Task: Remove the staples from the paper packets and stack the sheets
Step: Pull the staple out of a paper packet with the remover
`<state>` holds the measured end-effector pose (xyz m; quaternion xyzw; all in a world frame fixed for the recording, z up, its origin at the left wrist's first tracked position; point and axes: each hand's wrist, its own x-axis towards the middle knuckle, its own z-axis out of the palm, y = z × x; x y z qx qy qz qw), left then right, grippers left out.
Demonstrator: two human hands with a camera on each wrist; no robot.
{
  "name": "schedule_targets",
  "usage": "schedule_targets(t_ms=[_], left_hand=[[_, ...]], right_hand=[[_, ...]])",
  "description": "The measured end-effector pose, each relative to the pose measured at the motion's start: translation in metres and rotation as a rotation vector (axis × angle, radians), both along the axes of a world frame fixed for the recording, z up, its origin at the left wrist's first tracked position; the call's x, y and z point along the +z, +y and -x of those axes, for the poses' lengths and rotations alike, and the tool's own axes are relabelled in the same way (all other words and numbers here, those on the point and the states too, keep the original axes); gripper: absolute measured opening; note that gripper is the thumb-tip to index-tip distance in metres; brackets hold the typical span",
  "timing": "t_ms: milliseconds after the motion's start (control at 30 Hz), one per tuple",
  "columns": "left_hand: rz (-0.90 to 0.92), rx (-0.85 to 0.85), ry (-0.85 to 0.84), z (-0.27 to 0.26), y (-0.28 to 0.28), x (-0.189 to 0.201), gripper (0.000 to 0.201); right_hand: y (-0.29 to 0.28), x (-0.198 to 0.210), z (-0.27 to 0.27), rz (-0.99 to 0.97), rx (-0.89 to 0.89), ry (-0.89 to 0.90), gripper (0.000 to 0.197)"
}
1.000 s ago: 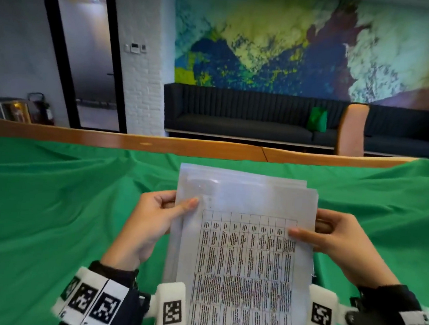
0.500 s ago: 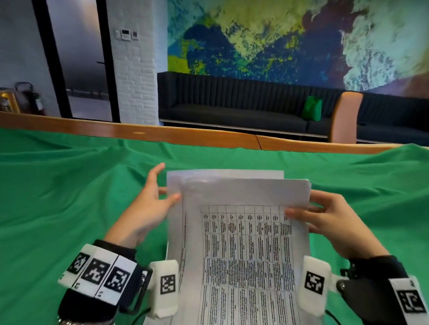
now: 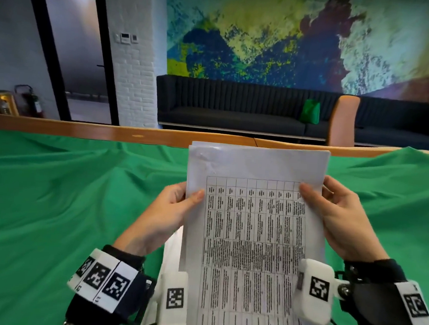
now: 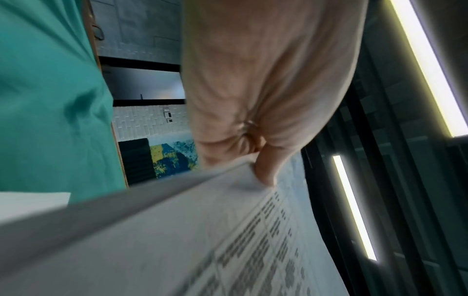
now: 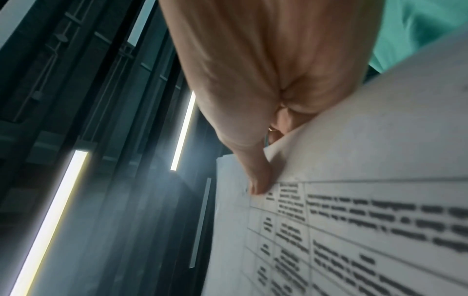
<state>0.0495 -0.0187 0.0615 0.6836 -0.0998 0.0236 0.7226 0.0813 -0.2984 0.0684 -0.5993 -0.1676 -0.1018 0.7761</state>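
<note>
Here, paper packet (image 3: 254, 216) held upright mid-frame above green cloth (image 3: 52, 188), left hand (image 3: 168, 210) pinching its left edge, right hand (image 3: 337, 218) pinching its right edge.

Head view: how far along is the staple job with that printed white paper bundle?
Done: unclear; no staple or remover shows, though the printed white paper bundle fans loosely at its top edge. In hand: left hand and right hand pinch its side edges, holding it above the green cloth. Left: setting the sheets down; more white paper lies beneath.
</note>
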Motion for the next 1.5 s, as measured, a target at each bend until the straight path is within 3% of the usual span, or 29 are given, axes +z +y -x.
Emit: schedule_targets(t_ms=[133, 267, 600, 733, 800, 900, 967, 1033, 1133, 1233, 1333, 1433, 1500], left_hand=[[-0.01, 0.137, -0.149, 0.004, 0.003, 0.009, 0.024], [0.165, 0.224, -0.242, 0.01, 0.015, 0.021, 0.02], [0.17, 0.197, -0.288, 0.013, 0.012, 0.024, 0.025], [0.151, 0.147, -0.42, 0.025, 0.003, 0.036, 0.034], [0.16, 0.106, -0.442, 0.027, 0.003, 0.037, 0.035], [0.061, 0.109, -0.44, 0.021, 0.0, 0.031, 0.036], [0.037, 0.121, -0.435, 0.016, -0.001, 0.027, 0.035], [0.019, 0.083, -0.374, 0.01, 0.002, 0.02, 0.033], [-0.065, 0.057, -0.02, -0.002, 0.015, 0.003, 0.036], [-0.41, 0.108, 0.218, -0.014, 0.031, -0.02, 0.026], [-0.739, 0.006, 0.351, -0.024, 0.042, -0.043, 0.024], [-0.839, -0.071, 0.414, -0.029, 0.043, -0.054, 0.032], [-0.903, -0.071, 0.401, -0.033, 0.043, -0.058, 0.036]], right_hand=[[-0.002, 0.0, 0.003, 0.084, 0.025, 0.013, 0.031], [-0.003, 0.003, 0.008, 0.249, 0.024, -0.001, 0.037], [0.009, 0.01, 0.013, 0.224, -0.012, -0.101, 0.032], [0.012, 0.014, 0.012, 0.144, -0.047, -0.188, 0.032], [0.01, 0.012, 0.01, 0.158, -0.026, -0.187, 0.036], [0.009, 0.004, 0.006, 0.226, 0.002, -0.134, 0.058], [0.009, 0.003, 0.004, 0.227, -0.004, -0.118, 0.052], [0.009, 0.002, 0.003, 0.238, -0.028, -0.121, 0.045], [0.002, 0.001, 0.001, 0.226, -0.148, -0.134, 0.034], [-0.016, -0.002, -0.002, 0.146, -0.217, -0.12, 0.026], [-0.036, -0.002, -0.002, 0.083, -0.226, -0.075, 0.039], [-0.05, 0.001, 0.002, 0.052, -0.169, -0.023, 0.041], [-0.057, 0.0, 0.003, 0.087, -0.123, 0.034, 0.063]])
